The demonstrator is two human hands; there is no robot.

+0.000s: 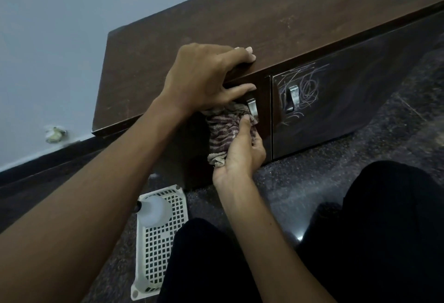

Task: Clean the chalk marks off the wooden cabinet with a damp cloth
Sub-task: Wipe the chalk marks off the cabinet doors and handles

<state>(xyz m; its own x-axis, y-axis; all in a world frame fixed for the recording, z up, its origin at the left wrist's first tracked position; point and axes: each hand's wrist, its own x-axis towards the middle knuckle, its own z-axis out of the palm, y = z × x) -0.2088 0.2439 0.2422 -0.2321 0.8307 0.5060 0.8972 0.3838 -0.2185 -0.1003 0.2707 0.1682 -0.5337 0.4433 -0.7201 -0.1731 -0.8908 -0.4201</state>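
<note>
Dark brown wood makes up the wooden cabinet (240, 21), a low piece standing on a speckled dark floor (300, 182) against a pale blue wall (60, 26), seen from above by the head camera. The left hand (206, 79) reaches in on a long bare forearm from the lower left and clamps the front edge of the cabinet's top near its left end: the fingers lie together over the top surface, bent at the edge, and the thumb stretches along the front just below the lip. The right hand (240, 149) comes up from below with the wrist lowest and the palm facing the cabinet front, its fingers and thumb curled round the cloth (223, 127) and holding it against the left door, just beside that door's metal handle (252, 108). The cloth is bunched into a crumpled roll whose long axis runs up and down the door face, its upper end tucked under the left thumb near the handle and its lower end poking out by the heel of the right palm. It is striped in dull purple-brown and beige. The chalk marks (302, 89), pale loops and slashes, cover the upper left corner of the right door around its own handle (293, 97). A white lattice basket (158, 242) sits on the floor by the cabinet's lower left corner, with a translucent bottle (153, 210) lying in it. Black-clad legs (384, 230) fill the lower right.
</note>
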